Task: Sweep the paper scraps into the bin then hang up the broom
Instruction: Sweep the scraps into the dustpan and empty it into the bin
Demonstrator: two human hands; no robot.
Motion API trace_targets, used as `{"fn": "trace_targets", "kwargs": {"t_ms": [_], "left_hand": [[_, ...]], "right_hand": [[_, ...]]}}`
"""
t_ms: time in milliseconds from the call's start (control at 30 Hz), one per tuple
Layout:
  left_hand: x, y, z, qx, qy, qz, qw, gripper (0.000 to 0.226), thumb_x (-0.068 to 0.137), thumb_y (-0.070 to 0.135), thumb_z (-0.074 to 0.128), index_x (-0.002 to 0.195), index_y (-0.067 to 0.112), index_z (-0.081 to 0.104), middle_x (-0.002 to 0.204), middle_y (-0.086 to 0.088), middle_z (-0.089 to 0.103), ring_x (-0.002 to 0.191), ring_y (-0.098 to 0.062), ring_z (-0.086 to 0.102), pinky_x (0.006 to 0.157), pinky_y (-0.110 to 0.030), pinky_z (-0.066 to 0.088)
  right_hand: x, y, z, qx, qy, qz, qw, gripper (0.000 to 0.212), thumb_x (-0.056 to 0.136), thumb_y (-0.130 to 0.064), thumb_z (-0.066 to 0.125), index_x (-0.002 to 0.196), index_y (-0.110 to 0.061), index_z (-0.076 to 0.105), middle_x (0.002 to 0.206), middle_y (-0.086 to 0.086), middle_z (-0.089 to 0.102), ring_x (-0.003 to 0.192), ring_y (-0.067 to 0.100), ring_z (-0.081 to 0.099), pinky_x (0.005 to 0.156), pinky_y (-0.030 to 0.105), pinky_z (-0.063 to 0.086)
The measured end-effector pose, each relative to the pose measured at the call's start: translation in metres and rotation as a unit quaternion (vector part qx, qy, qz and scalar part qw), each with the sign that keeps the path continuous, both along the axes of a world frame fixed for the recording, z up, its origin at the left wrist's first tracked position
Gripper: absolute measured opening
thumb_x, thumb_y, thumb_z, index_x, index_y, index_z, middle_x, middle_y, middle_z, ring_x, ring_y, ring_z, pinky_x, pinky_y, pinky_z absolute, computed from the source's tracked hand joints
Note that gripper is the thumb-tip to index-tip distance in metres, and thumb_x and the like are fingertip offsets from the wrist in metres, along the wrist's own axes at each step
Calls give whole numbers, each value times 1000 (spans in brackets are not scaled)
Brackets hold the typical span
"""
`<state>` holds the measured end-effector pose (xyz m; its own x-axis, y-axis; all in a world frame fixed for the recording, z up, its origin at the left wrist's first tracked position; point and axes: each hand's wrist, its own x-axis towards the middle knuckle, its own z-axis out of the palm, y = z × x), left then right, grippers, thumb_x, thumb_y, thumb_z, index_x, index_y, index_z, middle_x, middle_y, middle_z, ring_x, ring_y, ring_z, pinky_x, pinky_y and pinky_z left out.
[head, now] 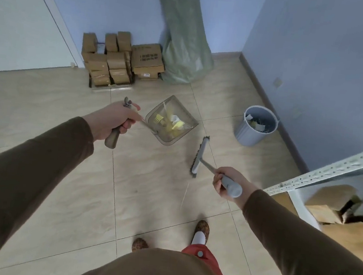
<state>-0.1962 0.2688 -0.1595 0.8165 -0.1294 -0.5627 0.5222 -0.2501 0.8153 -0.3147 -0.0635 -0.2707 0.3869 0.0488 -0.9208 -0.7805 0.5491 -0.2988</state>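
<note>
My left hand (111,121) grips the handle of a translucent dustpan (180,109), which hangs above the tiled floor. Yellow and white paper scraps (174,123) lie inside the pan. My right hand (227,182) grips the grey handle of a broom; the broom head (199,156) points away from me, just above the floor and right of the dustpan. A blue-grey ribbed bin (247,134) stands to the right near the wall, with scraps inside it. One thin pale strip (184,195) lies on the floor below the broom head.
Stacked cardboard boxes (117,60) and a green woven sack (182,40) stand against the far wall. A metal shelf rail (335,168) juts in from the right, with boxes beneath it. A white door (19,24) is at the left. My feet (201,231) stand on the tiles.
</note>
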Motion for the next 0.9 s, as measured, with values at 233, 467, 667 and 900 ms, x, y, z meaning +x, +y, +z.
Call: {"fn": "trace_targets", "kwargs": {"t_ms": [233,467,667,900], "left_hand": [[32,-100,29,88,-85,-94,988,32,88,-2,62,118,9,57,76,-9,52,52,-13,41,42,-24,36],[63,-198,51,195,-202,-196,939,33,89,1,60,115,21,58,86,-9,55,58,-17,45,44,-23,40],[70,-271,50,331,-343,-311,823,41,83,3,51,115,29,56,95,2,63,77,-18,59,67,-32,51],[72,-337,9,397,-367,-413,733,36,83,3,41,103,31,46,85,8,57,78,-21,57,60,-34,41]], "right_hand": [[1,-63,14,-22,-9,-63,998,15,92,-10,48,77,-10,45,43,2,48,29,12,50,30,19,45],[-5,-120,23,-65,5,-62,996,19,96,-8,48,77,-9,45,40,6,48,26,16,49,29,16,40],[-8,-163,18,-68,2,-60,996,19,93,-8,50,74,-9,46,42,4,47,27,16,46,30,17,40],[-15,-186,20,-46,1,-71,996,20,96,-6,47,76,-8,46,43,5,46,26,14,44,29,16,37]]}}
